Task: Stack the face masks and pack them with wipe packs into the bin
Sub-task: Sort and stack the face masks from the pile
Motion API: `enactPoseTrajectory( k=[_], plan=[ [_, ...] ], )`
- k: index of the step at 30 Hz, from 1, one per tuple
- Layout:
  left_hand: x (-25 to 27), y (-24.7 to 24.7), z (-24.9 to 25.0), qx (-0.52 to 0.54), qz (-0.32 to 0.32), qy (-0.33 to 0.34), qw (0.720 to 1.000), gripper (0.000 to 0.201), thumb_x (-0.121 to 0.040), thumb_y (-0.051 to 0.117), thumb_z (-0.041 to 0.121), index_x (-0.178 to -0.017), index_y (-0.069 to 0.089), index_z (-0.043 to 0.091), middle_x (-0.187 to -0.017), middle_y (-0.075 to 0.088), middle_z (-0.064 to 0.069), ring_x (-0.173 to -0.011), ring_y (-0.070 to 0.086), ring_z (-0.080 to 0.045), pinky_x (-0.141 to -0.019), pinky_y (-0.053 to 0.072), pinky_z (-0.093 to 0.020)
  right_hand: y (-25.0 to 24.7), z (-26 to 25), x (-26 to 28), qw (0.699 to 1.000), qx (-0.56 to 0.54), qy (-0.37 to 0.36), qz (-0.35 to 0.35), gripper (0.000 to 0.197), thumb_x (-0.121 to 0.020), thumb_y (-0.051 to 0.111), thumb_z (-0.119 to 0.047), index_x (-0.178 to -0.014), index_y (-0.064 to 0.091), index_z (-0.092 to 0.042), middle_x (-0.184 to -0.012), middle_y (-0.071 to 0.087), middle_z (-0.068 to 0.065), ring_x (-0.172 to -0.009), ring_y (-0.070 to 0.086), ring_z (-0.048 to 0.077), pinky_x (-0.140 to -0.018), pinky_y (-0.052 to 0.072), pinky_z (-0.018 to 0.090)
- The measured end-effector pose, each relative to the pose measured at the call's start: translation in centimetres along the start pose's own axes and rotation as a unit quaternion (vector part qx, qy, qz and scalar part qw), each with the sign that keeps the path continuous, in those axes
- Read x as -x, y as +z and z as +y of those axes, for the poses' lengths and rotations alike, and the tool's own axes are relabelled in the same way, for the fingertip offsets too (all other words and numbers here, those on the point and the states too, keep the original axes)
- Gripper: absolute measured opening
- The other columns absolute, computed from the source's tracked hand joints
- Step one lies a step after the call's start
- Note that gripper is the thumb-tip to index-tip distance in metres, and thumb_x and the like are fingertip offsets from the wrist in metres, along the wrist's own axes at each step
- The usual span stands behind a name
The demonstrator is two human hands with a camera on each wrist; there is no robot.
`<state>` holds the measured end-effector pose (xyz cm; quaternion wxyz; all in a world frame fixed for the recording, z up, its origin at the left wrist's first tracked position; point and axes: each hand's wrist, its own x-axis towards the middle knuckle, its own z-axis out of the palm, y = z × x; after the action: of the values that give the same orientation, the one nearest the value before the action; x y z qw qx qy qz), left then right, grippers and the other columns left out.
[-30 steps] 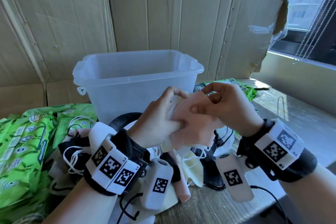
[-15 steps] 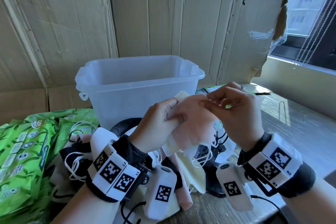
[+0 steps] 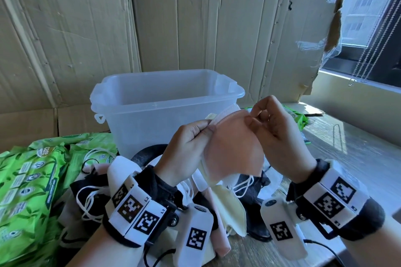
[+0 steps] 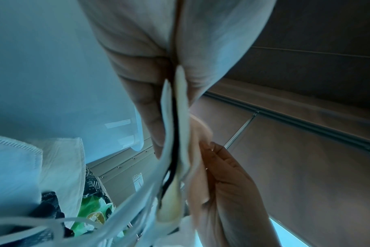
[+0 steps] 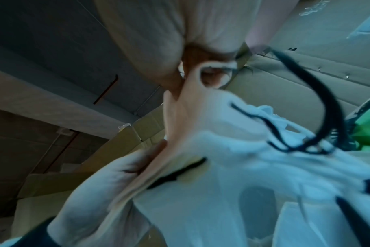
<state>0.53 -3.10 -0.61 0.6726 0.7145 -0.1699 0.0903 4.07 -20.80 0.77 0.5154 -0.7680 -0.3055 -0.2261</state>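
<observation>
Both hands hold a small stack of folded face masks, with a pink mask [image 3: 233,149] on the near side, just in front of the clear plastic bin [image 3: 165,106]. My left hand [image 3: 191,147] grips the stack's left edge, thumb on the pink mask; white, black and cream layers [image 4: 181,117] show edge-on in the left wrist view. My right hand [image 3: 273,130] pinches the pink mask's top right corner. More loose masks [image 3: 225,206] lie piled on the table under my wrists. Green wipe packs [image 3: 28,182] lie at the left.
Another green wipe pack [image 3: 298,117] lies right of the bin, behind my right hand. Cardboard sheets [image 3: 195,17] line the wall behind the bin. The wooden table [image 3: 358,154] stretches to the right toward a window sill. A black cable [image 3: 321,247] runs along the table's front edge.
Both hands have lifted the mask stack slightly, up toward the bin's rim. My right hand's fingers shifted from lying across the pink mask to pinching its top right corner.
</observation>
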Motion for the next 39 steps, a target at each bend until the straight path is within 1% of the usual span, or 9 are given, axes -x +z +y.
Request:
enactPoseTrajectory(
  k=[9, 12, 15, 20, 22, 25, 27, 33, 39],
  plan=[
    [0.0, 0.1, -0.1, 0.006, -0.016, 0.004, 1.0, 0.019, -0.083, 0.06, 0.026, -0.091, 0.071, 0.011, -0.086, 0.07, -0.005, -0.078, 0.06, -0.016, -0.075, 0.048, -0.033, 1.3, -0.1, -0.3, 0.999, -0.019, 0.032, -0.008, 0.013, -0.082, 0.045, -0.022, -0.093, 0.041, -0.027, -0.061, 0.046, 0.019, -0.052, 0.035, 0.024, -0.051, 0.029, 0.032],
    [0.0, 0.0, -0.3, -0.017, -0.014, 0.005, 1.0, 0.019, -0.081, 0.055, 0.025, -0.088, 0.071, 0.018, -0.083, 0.067, -0.003, -0.077, 0.056, -0.015, -0.074, 0.045, -0.035, 1.1, -0.1, -0.5, 0.998, -0.013, 0.045, -0.031, 0.03, -0.082, 0.056, -0.027, -0.109, 0.044, -0.031, -0.078, 0.052, 0.005, -0.065, 0.047, 0.017, -0.063, 0.039, 0.025],
    [0.0, 0.0, -0.1, -0.022, -0.011, 0.01, 1.0, 0.021, -0.081, 0.055, 0.026, -0.093, 0.073, 0.027, -0.088, 0.071, 0.005, -0.082, 0.06, -0.009, -0.079, 0.047, -0.031, 0.7, -0.4, -0.6, 0.997, 0.056, 0.023, -0.041, 0.031, -0.064, 0.068, -0.036, -0.092, 0.057, -0.041, -0.098, 0.051, -0.008, -0.085, 0.051, -0.002, -0.071, 0.035, 0.006],
    [0.1, -0.2, 0.5, -0.01, 0.01, 0.008, 1.0, 0.026, -0.075, 0.062, 0.025, -0.098, 0.072, 0.018, -0.092, 0.073, 0.0, -0.083, 0.062, -0.009, -0.077, 0.048, -0.025, 0.2, -0.7, -0.7, 0.994, -0.102, -0.038, -0.024, 0.021, -0.07, 0.069, -0.01, -0.066, 0.06, -0.028, -0.072, 0.063, -0.014, -0.067, 0.054, -0.002, -0.064, 0.041, 0.012],
    [0.2, -0.2, 0.8, -0.012, 0.003, 0.01, 1.0, 0.03, -0.07, 0.072, 0.023, -0.099, 0.071, 0.013, -0.091, 0.073, -0.002, -0.082, 0.064, -0.011, -0.075, 0.051, -0.025, 0.1, -1.0, -0.8, 0.979, -0.184, -0.015, -0.084, 0.026, -0.074, 0.066, 0.0, -0.074, 0.063, -0.026, -0.067, 0.062, -0.01, -0.063, 0.053, 0.002, -0.058, 0.043, 0.014],
    [0.4, 0.1, 0.6, -0.054, -0.004, 0.022, 0.998, 0.03, -0.066, 0.078, 0.019, -0.095, 0.071, 0.02, -0.091, 0.074, -0.004, -0.086, 0.068, -0.019, -0.083, 0.056, -0.037, 0.1, -1.1, -1.1, 0.961, -0.208, 0.046, -0.174, 0.049, -0.066, 0.08, -0.023, -0.109, 0.062, -0.037, -0.069, 0.047, 0.029, -0.066, 0.041, 0.022, -0.057, 0.036, 0.032],
    [0.4, 0.3, 0.3, -0.08, -0.004, 0.027, 0.996, 0.035, -0.063, 0.076, 0.026, -0.097, 0.069, 0.029, -0.096, 0.073, -0.004, -0.094, 0.068, -0.026, -0.088, 0.053, -0.049, 0.3, -0.7, -1.4, 0.966, -0.173, 0.089, -0.169, 0.07, -0.057, 0.083, -0.026, -0.117, 0.052, -0.043, -0.065, 0.037, 0.028, -0.062, 0.033, 0.022, -0.053, 0.027, 0.032],
    [0.5, 0.5, 0.4, -0.171, 0.031, 0.018, 0.985, 0.098, -0.071, 0.069, 0.023, -0.143, 0.006, 0.047, -0.116, 0.063, -0.001, -0.106, 0.061, -0.018, -0.094, 0.048, -0.04, 1.3, -0.6, -1.7, 0.975, -0.124, 0.147, -0.108, 0.068, -0.061, 0.08, -0.017, -0.122, 0.052, -0.025, -0.066, 0.034, 0.011, -0.06, 0.027, 0.02, -0.052, 0.022, 0.03],
    [0.5, 0.4, 0.3, -0.201, 0.004, 0.018, 0.979, 0.073, -0.081, 0.064, 0.01, -0.136, 0.027, 0.042, -0.087, 0.068, -0.009, -0.082, 0.063, -0.029, -0.08, 0.051, -0.047, 1.3, -0.5, -2.1, 0.974, -0.119, 0.142, -0.131, 0.034, -0.054, 0.078, -0.026, -0.082, 0.069, -0.01, -0.083, 0.064, 0.033, -0.069, 0.049, 0.02, -0.064, 0.042, 0.041]
  ],
)
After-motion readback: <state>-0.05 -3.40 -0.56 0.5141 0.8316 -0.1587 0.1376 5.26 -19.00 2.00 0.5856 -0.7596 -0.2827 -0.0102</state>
